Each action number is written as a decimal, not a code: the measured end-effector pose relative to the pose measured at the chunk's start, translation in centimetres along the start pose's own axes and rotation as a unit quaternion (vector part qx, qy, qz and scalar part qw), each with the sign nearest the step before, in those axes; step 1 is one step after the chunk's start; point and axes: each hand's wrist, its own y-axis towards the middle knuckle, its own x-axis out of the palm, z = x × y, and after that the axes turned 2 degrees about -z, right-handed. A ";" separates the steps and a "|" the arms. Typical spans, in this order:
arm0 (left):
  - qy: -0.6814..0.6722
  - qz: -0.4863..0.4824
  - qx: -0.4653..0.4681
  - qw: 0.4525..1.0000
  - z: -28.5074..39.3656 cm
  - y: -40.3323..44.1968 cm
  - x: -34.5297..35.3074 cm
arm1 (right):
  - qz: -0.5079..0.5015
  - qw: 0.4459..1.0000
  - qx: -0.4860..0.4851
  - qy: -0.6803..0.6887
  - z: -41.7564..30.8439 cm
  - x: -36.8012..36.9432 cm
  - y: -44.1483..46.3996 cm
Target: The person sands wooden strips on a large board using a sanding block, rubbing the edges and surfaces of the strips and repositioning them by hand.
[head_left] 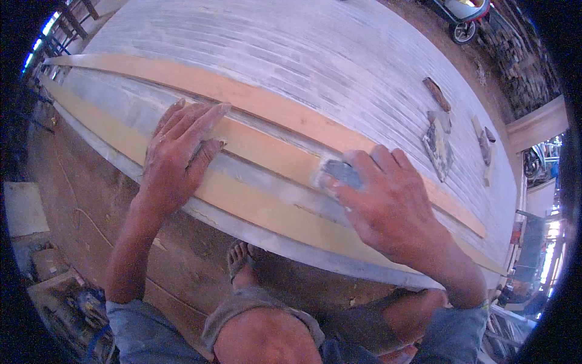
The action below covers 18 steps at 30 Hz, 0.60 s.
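Two hands work left and right of the frame's centre. The left hand (180,151) lies palm down, thumb apart, touching the middle strip and gripping nothing visible. The right hand (391,203) grips one grey-blue block (342,174), just right of centre, against the middle strip (270,145); the block's exposed end points left. Three wooden strips show, counting the upper strip (267,103) and lower strip (267,218), their long axes running from upper left to lower right. They lie on one whitish table (291,60). At least four scraps (438,148) lie at its right.
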 end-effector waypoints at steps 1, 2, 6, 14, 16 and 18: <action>0.003 -0.006 -0.002 1.000 0.1 0.0 -0.1 | 0.003 1.000 0.001 0.000 0.1 -0.5 -0.4; 0.005 -0.004 0.001 1.000 0.2 0.0 -0.1 | -0.031 0.999 0.032 0.023 0.5 -1.4 -1.2; -0.010 -0.009 0.000 1.000 0.2 0.2 -0.3 | 0.025 0.980 0.160 0.114 2.0 -1.4 -5.7; -0.034 -0.018 0.030 0.999 -0.1 3.1 -0.5 | 0.096 0.939 0.278 0.179 1.8 -0.1 -13.7; -0.011 -0.025 0.054 0.998 -0.2 5.0 0.3 | 0.116 0.922 0.310 0.200 2.1 0.8 -14.9; -0.043 -0.097 0.061 0.992 -1.5 6.6 0.7 | 0.125 0.925 0.300 0.197 1.9 0.6 -15.1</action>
